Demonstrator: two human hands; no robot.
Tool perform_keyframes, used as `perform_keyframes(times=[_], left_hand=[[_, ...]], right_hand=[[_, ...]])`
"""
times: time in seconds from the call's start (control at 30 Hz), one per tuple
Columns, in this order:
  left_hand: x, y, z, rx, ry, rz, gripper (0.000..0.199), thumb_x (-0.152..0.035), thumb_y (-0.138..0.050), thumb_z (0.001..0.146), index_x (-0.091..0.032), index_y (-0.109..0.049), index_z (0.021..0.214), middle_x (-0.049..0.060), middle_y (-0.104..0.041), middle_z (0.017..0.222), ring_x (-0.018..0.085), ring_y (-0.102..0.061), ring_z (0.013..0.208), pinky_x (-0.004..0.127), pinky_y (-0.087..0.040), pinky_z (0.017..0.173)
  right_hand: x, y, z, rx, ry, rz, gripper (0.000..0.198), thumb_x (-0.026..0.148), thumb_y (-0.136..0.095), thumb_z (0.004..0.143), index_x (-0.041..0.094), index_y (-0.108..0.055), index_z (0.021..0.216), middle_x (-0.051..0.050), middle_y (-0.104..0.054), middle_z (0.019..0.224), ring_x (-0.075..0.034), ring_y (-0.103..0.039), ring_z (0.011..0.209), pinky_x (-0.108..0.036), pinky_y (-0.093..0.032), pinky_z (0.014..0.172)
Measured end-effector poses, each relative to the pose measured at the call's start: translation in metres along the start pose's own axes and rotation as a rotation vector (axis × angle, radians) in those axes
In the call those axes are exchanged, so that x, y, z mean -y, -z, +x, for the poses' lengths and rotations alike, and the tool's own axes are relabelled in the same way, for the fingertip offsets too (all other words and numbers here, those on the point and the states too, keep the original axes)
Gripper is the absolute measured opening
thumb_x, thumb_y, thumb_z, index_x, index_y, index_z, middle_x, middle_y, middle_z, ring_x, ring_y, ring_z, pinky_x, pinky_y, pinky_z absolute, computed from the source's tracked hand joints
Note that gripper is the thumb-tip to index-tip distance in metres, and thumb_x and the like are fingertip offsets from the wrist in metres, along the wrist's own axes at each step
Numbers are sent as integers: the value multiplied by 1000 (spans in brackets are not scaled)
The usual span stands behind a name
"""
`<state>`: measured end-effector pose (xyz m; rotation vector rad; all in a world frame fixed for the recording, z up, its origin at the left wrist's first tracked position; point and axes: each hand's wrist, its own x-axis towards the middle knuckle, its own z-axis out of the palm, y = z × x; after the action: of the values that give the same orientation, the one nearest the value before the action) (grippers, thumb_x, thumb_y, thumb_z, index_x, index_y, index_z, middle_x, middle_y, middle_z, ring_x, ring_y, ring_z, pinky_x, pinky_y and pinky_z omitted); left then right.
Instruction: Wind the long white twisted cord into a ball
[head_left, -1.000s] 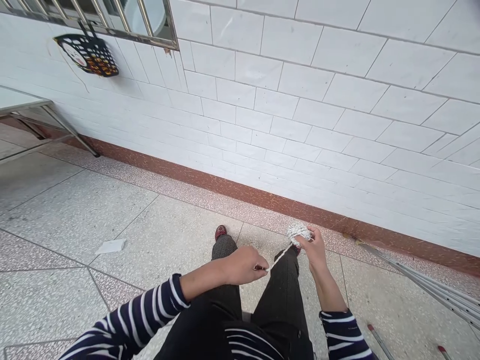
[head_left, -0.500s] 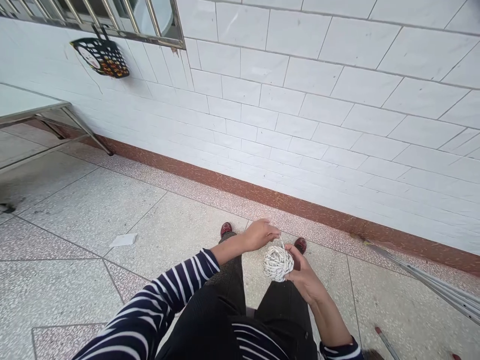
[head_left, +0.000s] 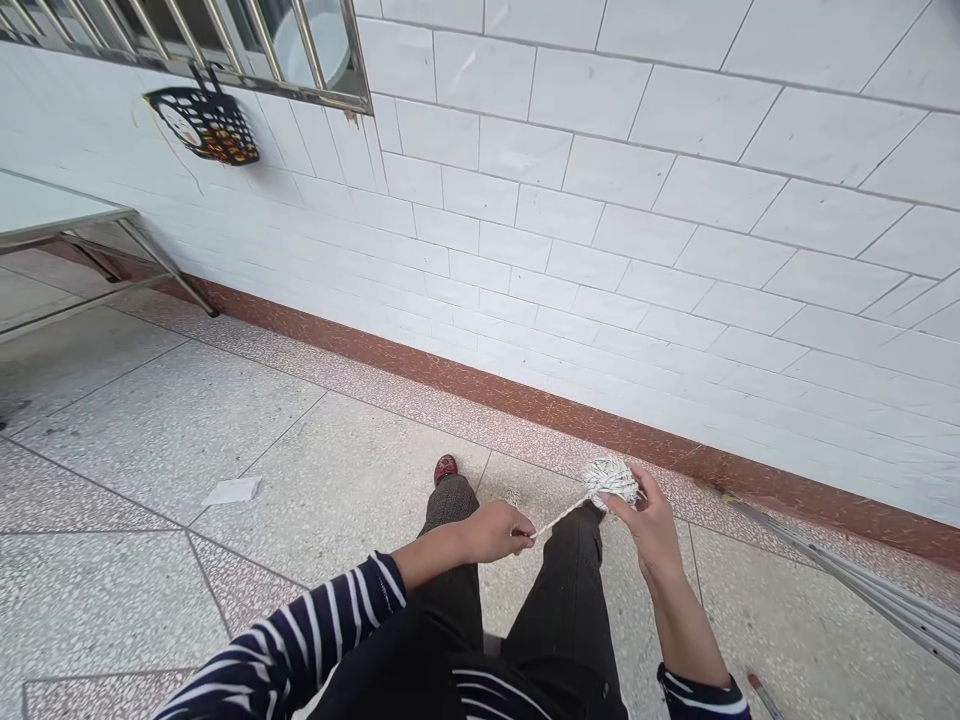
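In my right hand (head_left: 646, 520) is a ball of white cord (head_left: 609, 481), gripped at its right side between thumb and fingers. A strand of the cord (head_left: 561, 517) runs from the ball down and left to my left hand (head_left: 499, 530), which pinches it between closed fingertips. The strand is straight between the two hands. The ball is above my right leg, close in view to the foot there, and partly covered by my fingers.
A white tiled wall (head_left: 510, 250) rises ahead. Metal poles (head_left: 847, 570) lie at the right along the wall. A metal-framed table (head_left: 67, 215) stands left, below a hanging black basket (head_left: 206, 122). White paper (head_left: 232, 490) lies on the speckled floor (head_left: 360, 460).
My right hand has moved the ball right and up, away from my left hand. My left hand has dropped down and left, and the strand between them is longer.
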<state>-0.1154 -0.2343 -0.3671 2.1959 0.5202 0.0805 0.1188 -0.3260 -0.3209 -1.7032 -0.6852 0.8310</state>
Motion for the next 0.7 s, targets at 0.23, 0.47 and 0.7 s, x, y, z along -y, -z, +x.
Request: perform_keyframes(times=[0.23, 0.47, 0.7], left_hand=[[-27, 28, 18, -118, -359, 539, 22, -17, -56, 92, -19, -64, 72, 1, -65, 65, 15, -59, 64, 40, -32, 108], [5, 24, 23, -111, -235, 404, 22, -20, -53, 97, -19, -69, 82, 2, -71, 80, 16, -64, 81, 37, -31, 109], [14, 0, 23, -151, 68, -177, 27, -34, -56, 94, -16, -75, 100, 2, -74, 92, 18, -65, 87, 22, -43, 75]], right_hand=[[-48, -47, -24, 217, -74, -120, 57, 16, -75, 38, 18, -72, 95, -11, -60, 106, -37, -56, 107, -49, -41, 102], [-57, -33, -62, 558, -243, 297, 65, 24, -79, 47, 22, -69, 111, -7, -70, 112, -31, -64, 105, -43, -50, 91], [-21, -8, -66, 405, -217, 595, 77, 17, -87, 50, 27, -64, 123, -8, -62, 134, -32, -53, 128, -44, -46, 103]])
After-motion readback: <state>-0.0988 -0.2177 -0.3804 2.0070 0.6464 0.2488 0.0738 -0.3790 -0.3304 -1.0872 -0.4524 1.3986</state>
